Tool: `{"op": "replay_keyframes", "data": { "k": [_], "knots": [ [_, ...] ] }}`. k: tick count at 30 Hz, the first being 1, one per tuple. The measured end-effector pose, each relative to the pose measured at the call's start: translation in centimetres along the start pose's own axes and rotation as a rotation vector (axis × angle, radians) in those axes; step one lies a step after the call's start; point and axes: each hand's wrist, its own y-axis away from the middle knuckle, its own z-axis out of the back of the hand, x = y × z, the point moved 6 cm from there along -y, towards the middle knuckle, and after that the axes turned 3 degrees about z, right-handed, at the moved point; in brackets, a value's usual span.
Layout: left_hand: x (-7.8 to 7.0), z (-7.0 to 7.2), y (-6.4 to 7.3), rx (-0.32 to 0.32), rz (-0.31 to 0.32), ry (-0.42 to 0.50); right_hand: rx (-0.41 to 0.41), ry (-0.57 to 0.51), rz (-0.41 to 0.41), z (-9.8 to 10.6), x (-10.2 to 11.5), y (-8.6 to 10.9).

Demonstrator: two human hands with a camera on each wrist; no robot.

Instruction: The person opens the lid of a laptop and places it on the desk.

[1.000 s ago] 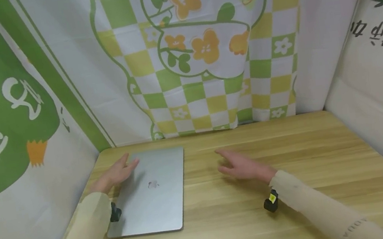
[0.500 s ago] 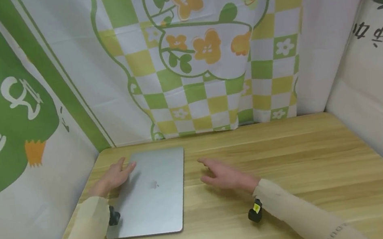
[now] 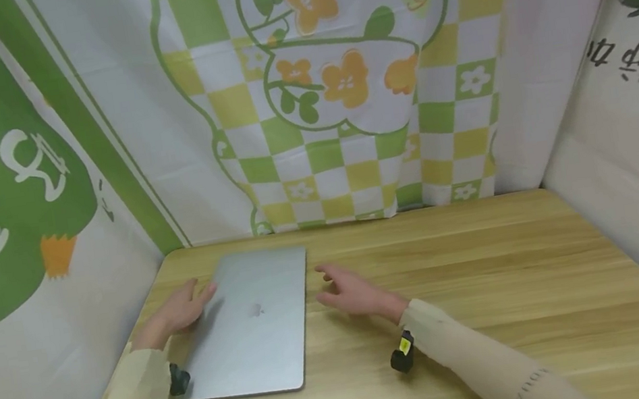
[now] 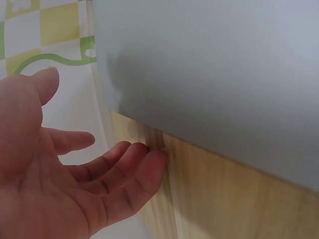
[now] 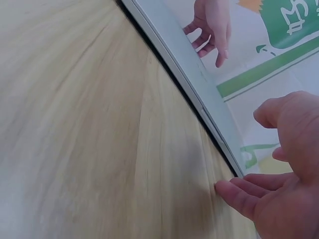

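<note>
A closed silver laptop (image 3: 253,335) with a logo on its lid lies flat on the left part of the wooden table (image 3: 456,255). My left hand (image 3: 180,309) is at the laptop's left long edge, its thumb above the lid's rim and its fingers loosely bent beside the edge in the left wrist view. Whether those fingertips touch the laptop I cannot tell. To the right of the laptop, a short gap away, my right hand (image 3: 354,293) hovers with thumb and fingers spread toward the right edge. Neither hand grips anything.
Patterned cloth (image 3: 341,176) hangs behind the table's back edge. More cloth panels stand at the left side (image 3: 96,312) and right side (image 3: 627,163). Small black cameras are strapped at both wrists, the right one (image 3: 402,351) with a yellow label.
My right hand has moved left, closer to the laptop's right edge. My left hand has drawn back and left, from over the lid to its left edge. The laptop has stayed put.
</note>
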Motion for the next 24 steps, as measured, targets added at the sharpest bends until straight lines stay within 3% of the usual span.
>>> {"op": "replay_keyframes", "data": {
  "k": [11, 15, 24],
  "knots": [
    [0.4, -0.5, 2.2, 0.071, 0.075, 0.018, -0.101, -0.074, -0.082, -1.0, -0.6, -3.0],
    [0.5, -0.9, 2.9, 0.103, 0.110, 0.062, -0.115, -0.086, -0.096, -1.1, -0.7, -3.9],
    [0.6, -1.5, 3.6, 0.126, 0.164, 0.123, -0.149, -0.159, -0.158, -1.4, -0.1, -5.0]
  ]
}}
